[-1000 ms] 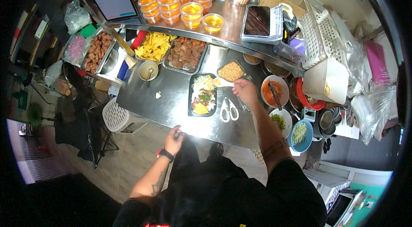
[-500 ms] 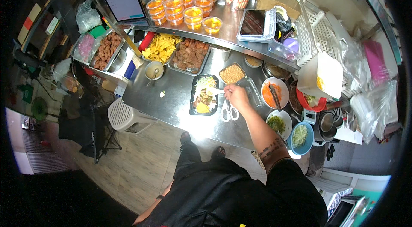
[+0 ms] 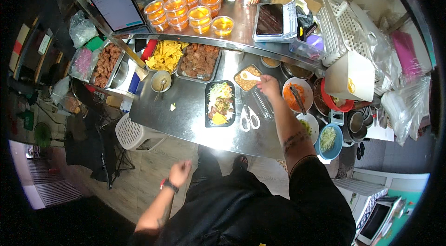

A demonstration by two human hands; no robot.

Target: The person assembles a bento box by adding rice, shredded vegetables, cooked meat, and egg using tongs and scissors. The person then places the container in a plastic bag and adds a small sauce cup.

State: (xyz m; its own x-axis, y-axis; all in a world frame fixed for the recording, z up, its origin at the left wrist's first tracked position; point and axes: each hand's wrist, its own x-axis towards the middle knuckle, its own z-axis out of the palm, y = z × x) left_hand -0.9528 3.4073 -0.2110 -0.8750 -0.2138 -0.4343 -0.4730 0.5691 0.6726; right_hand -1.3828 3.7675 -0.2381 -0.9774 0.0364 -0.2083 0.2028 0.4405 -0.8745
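Observation:
My right hand (image 3: 268, 86) is closed on the handle of a white spoon (image 3: 250, 76). The spoon's bowl is over a small tray of chopped peanuts (image 3: 246, 84). To the left of it stands a black takeaway tray (image 3: 207, 109) with shredded vegetables, browned meat pieces and a yellow piece at its near end. White-handled scissors (image 3: 250, 119) lie beside that tray. A clear plastic lid (image 3: 263, 104) rests just below my right hand. My left hand (image 3: 180, 173) hangs in front of the table's near edge, its fingers curled in with nothing seen in them.
Trays of yellow chips (image 3: 167, 54) and cooked meat (image 3: 200, 61) stand at the back. A cup with a spoon (image 3: 160, 81) is on the left. At right are bowls of shredded carrot (image 3: 297, 96) and pale shreds (image 3: 328, 141). A shelf (image 3: 237, 27) with stacked sauce cups overhangs the table.
My right hand has carried the white spoon from above the black tray up and right to the peanuts. My left hand has risen into view at the lower left.

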